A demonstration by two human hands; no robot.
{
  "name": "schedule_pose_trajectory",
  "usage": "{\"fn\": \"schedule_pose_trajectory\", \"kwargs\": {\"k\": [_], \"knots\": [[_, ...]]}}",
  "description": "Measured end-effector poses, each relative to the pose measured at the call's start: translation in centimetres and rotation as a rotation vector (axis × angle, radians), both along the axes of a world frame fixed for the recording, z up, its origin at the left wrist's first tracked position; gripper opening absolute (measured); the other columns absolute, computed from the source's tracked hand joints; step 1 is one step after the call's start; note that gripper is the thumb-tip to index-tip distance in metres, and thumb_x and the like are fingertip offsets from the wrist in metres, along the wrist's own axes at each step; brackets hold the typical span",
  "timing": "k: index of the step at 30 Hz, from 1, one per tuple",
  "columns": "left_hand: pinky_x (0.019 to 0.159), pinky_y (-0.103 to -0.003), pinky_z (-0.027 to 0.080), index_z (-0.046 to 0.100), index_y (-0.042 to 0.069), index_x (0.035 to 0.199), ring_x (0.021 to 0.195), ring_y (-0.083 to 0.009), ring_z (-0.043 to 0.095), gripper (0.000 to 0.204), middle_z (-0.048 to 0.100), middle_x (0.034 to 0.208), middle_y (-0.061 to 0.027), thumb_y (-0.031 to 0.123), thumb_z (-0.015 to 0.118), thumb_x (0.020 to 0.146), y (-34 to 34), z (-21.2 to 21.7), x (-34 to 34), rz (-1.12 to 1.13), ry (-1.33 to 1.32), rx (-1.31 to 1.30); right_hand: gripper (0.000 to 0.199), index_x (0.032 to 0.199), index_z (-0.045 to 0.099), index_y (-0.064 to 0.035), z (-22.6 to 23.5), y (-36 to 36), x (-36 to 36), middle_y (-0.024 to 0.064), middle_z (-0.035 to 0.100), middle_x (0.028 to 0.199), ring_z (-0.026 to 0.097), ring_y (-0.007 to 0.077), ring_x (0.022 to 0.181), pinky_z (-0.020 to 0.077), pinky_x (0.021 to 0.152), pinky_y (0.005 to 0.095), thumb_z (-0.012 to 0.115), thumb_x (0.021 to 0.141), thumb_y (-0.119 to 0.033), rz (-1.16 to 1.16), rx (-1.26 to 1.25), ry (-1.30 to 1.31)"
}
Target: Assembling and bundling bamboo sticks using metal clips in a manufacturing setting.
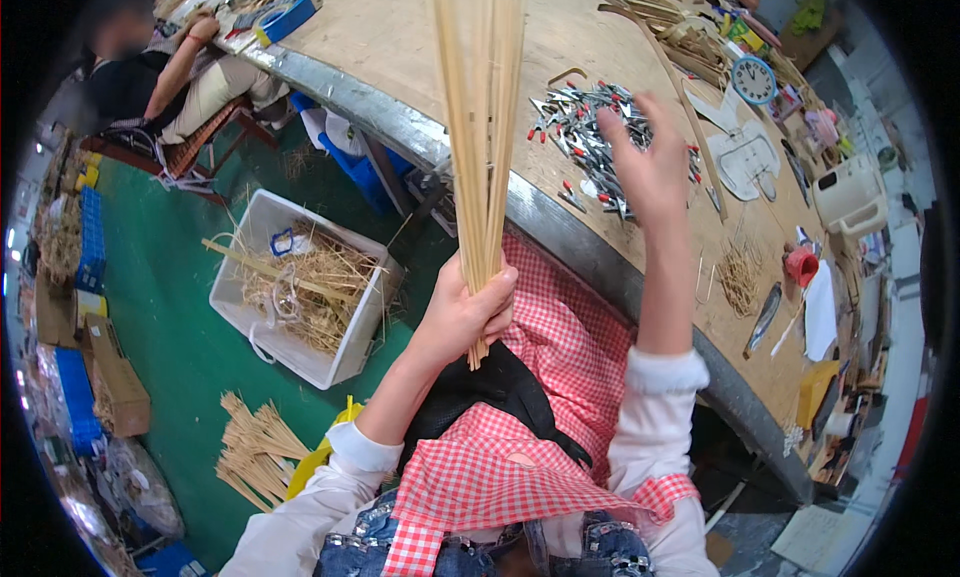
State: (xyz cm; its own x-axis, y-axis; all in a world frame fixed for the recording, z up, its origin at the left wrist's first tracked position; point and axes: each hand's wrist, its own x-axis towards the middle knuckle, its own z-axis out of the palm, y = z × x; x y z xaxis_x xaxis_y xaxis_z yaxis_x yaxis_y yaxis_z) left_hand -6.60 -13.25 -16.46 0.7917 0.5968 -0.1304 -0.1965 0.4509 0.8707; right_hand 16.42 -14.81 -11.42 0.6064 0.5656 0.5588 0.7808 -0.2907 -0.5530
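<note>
My left hand (pixel 470 312) is clenched around the lower end of a bundle of bamboo strips (pixel 482 127), held upright above my lap. My right hand (pixel 645 162) is raised and spread, holding nothing, above the clips (pixel 590 137) on the table (pixel 400 37). Risk: a slack grip lets strips slide out and scatter.

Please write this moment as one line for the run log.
left hand: grips bundle of thin bamboo strips, upright | right hand: open, raised above pile of small clips on workbench
</note>
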Motion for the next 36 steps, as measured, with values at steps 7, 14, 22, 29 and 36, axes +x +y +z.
{"fn": "schedule_pose_trajectory", "kwargs": {"k": [7,14,22,29,36], "knots": [[0.059,-0.047,0.046,0.039,-0.003,0.101,0.069,-0.0424,0.059,0.034,0.055,0.071,-0.0231,0.005,0.062,0.078,1.0,-4.7,1.4,0.31,0.265,0.989,0.052,0.102,0.058,0.0096,1.1,2.2,-6.4,0.0153,0.064,0.096,0.063,0.0153,0.086,0.0494,0.078,0.0271,0.074,0.08,-0.035,0.627,0.497,1.061],[0.063,-0.049,0.049,0.038,-0.001,0.105,0.073,-0.0437,0.059,0.042,0.057,0.073,-0.0261,0.005,0.064,0.073,1.3,-4.4,0.5,0.231,0.458,1.191,0.027,0.091,0.059,0.0053,1.2,3.0,-5.3,0.0124,0.064,0.082,0.063,0.0183,0.058,0.0526,0.051,0.0289,0.074,0.079,-0.014,0.45,0.672,1.095],[0.07,-0.045,0.049,0.036,-0.003,0.119,0.086,-0.0421,0.06,0.06,0.059,0.093,-0.0259,0.021,0.07,0.076,0.1,-2.4,0.8,0.016,0.438,1.103,0.034,0.107,0.053,0.0041,0.9,1.8,-3.8,0.0095,0.061,0.085,0.063,0.017,0.074,0.0534,0.063,0.029,0.067,0.083,-0.016,0.655,0.513,1.046],[0.074,-0.034,0.052,0.047,0.0,0.109,0.086,-0.0241,0.065,0.049,0.063,0.096,-0.0147,0.023,0.075,0.077,1.5,-2.5,0.5,-0.22,0.027,0.569,0.033,0.107,0.05,0.0054,0.7,1.7,-4.9,0.009,0.057,0.083,0.059,0.0184,0.072,0.0537,0.065,0.0314,0.064,0.083,-0.013,0.975,0.613,1.212],[0.052,-0.026,0.048,0.049,0.004,0.102,0.052,-0.0092,0.051,0.026,0.054,0.072,-0.0038,0.013,0.067,0.084,0.3,-2.8,-0.2,-0.495,-0.212,-0.167,0.038,0.115,0.05,0.0062,0.4,1.8,-6.0,0.0164,0.061,0.097,0.063,0.0233,0.088,0.0554,0.072,0.0352,0.058,0.089,-0.021,1.018,0.537,1.321]]}}
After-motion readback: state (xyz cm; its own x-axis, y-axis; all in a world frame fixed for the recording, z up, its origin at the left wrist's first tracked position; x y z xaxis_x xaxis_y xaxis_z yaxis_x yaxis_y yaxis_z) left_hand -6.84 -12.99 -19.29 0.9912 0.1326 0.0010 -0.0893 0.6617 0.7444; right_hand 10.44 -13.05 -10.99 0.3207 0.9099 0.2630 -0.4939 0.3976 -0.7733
